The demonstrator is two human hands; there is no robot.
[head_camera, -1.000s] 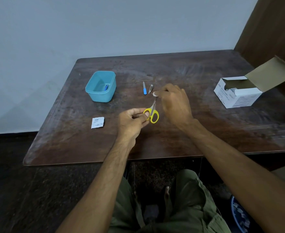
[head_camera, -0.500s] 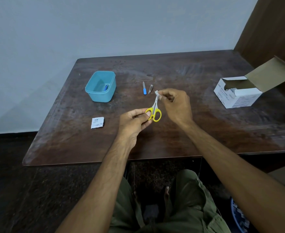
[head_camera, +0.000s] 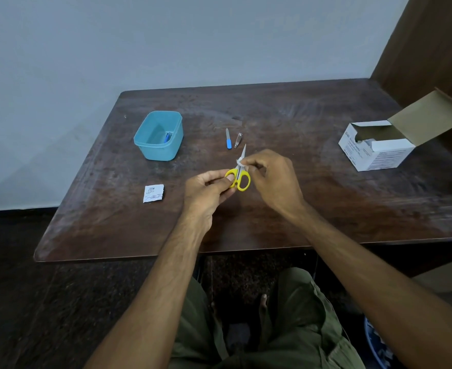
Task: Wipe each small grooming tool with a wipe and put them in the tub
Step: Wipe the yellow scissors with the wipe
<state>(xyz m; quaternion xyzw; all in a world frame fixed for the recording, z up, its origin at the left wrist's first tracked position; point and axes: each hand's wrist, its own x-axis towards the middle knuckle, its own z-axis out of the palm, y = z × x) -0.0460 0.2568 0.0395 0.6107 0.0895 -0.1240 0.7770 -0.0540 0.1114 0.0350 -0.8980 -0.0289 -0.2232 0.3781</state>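
Note:
Small scissors (head_camera: pixel 242 179) with yellow handles are held above the table's middle, blades pointing away from me. My left hand (head_camera: pixel 209 190) pinches the left handle loop. My right hand (head_camera: pixel 274 177) pinches a white wipe (head_camera: pixel 240 163) around the blades near the pivot; the blade tip sticks out beyond it. A blue-handled nail file (head_camera: pixel 228 139) and a metal nail clipper (head_camera: pixel 238 140) lie just beyond the scissors. The teal tub (head_camera: pixel 150 149) stands at the left with a small blue tool (head_camera: pixel 168 137) inside.
A torn white wipe sachet (head_camera: pixel 153 193) lies on the dark wooden table (head_camera: pixel 326 209) left of my hands. An open white cardboard box (head_camera: pixel 379 150) sits at the right. A brown panel rises at the table's right side, a pale wall behind.
My right hand has slid the wipe back down the blades from the tip toward the pivot, leaving the tip bare. The left hand has kept hold of the handle.

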